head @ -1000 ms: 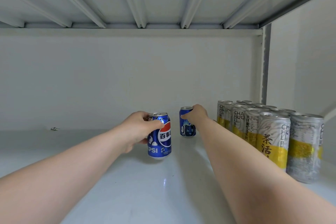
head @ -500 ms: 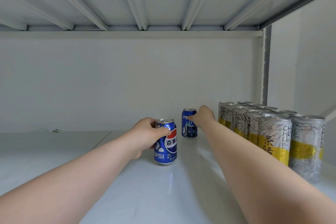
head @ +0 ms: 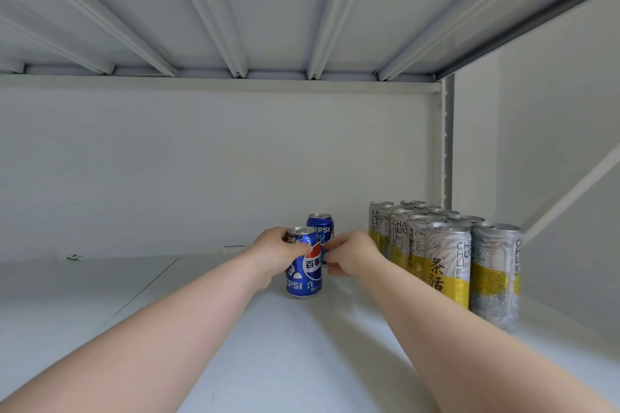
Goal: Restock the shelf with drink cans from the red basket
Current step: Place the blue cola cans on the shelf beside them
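Head view: a blue Pepsi can [head: 303,275] stands upright on the white shelf [head: 302,362], roughly in the middle of the board and well back from its front edge. The left hand [head: 271,253] grips it from the left, fingers curled round the upper half and the thumb lying across the front just below the rim. The right hand [head: 352,255] is at the can's right side with its fingers bent toward it; the fingertips reach the can's edge, but I cannot tell whether they pinch it or only touch it.

Just behind this can, and partly hidden by it and by the right hand, stands a second Pepsi can [head: 321,226], also upright. To the right, apart from both blue cans, tall silver-and-yellow cans [head: 446,265] stand in two rows running from front to back, close against one another.

Behind everything is the plain white back wall [head: 201,161]. A slotted upright post [head: 448,144] stands at the rear right corner, and the ribbed underside of the upper shelf [head: 268,10] spans overhead. A small scrap [head: 75,257] lies far left by the wall.
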